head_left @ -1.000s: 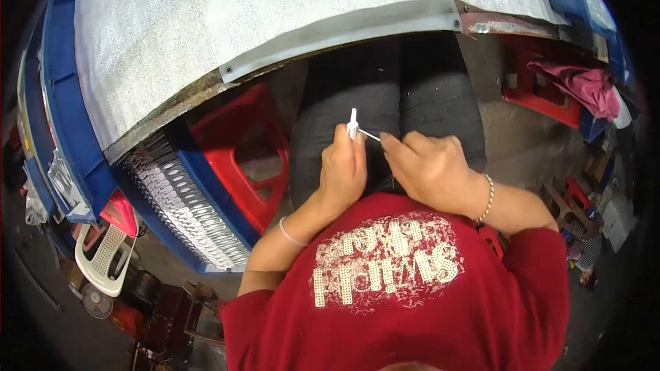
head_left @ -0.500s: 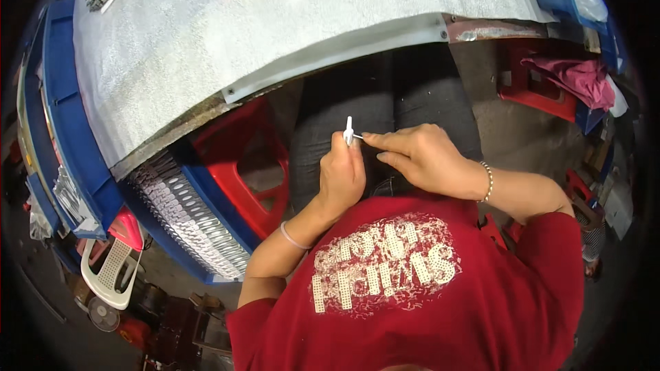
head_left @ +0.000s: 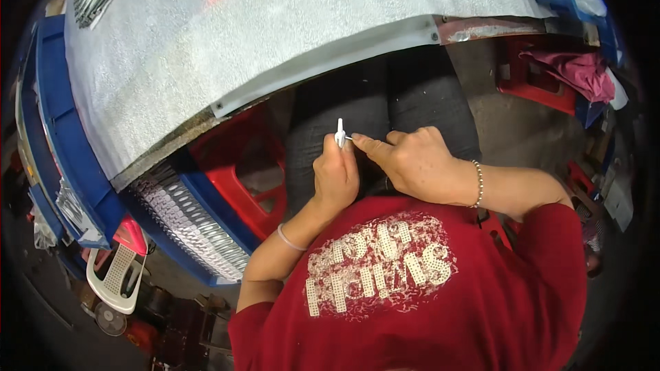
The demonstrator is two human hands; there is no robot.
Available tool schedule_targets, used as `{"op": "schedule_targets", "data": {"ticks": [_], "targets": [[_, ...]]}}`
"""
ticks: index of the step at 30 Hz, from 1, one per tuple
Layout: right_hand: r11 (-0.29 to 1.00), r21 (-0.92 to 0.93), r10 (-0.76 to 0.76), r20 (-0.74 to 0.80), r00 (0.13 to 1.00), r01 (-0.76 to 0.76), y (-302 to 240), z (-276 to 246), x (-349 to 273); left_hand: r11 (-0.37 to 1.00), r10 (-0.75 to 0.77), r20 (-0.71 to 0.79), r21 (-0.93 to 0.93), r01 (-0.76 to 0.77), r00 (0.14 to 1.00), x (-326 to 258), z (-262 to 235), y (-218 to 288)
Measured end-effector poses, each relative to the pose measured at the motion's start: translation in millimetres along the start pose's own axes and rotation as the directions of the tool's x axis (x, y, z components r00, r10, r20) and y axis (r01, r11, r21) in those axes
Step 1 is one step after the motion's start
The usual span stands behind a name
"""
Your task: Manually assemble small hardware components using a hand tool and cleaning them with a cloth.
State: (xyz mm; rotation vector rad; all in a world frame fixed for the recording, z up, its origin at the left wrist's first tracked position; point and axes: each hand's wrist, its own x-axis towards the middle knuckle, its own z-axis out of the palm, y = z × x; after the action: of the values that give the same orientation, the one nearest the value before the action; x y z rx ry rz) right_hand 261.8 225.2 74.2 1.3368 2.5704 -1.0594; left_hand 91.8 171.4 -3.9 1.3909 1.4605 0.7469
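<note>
Since a second ago we've lifted the small white plastic part (head_left: pixel 339 132) higher; left hand (head_left: pixel 335 177) pinches it upright, fingers closed, while right hand (head_left: pixel 405 161) fingertips close on its side, steadying it.

Setting: small workshop or assembly shop. Workbench (head_left: pixel 330 62) covered in white foam sheeting, metal strip along its near edge. Blue crates (head_left: pixel 62 144) at the bench's left edge hold rows of small metal parts (head_left: pixel 185 223). Red plastic stools (head_left: pixel 240 172) on bare concrete floor (head_left: pixel 509 130). Small fan (head_left: pixel 113 275) at lower left.
</note>
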Motion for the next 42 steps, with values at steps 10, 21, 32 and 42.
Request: {"op": "schedule_targets", "data": {"ticks": [10,21,32,42], "targets": [[0.903,0.428,0.081,-0.06,0.995,-0.048,-1.3,-12.8,-18.6,0.835,-0.271,0.133,-0.46,0.301,0.953,-11.6,-2.0,5.7],[0.965,0.207,-0.089,-0.317,0.944,0.161,-2.6,0.8,-33.4,0.679,-0.304,0.267,-0.612,0.405,0.914,-12.4,-7.0,12.7],[0.995,-0.092,-0.064,-0.168,0.984,0.049,-16.8,-1.6,-17.9,1.0,-0.013,0.018,-0.006,0.013,1.0,-10.9,-0.4,3.4],[0.867,-0.42,-0.287,0.018,0.958,0.268,-21.7,-16.0,-3.7,0.998,0.035,-0.001,-0.057,-0.035,0.999,-9.1,2.1,-0.1]]}}
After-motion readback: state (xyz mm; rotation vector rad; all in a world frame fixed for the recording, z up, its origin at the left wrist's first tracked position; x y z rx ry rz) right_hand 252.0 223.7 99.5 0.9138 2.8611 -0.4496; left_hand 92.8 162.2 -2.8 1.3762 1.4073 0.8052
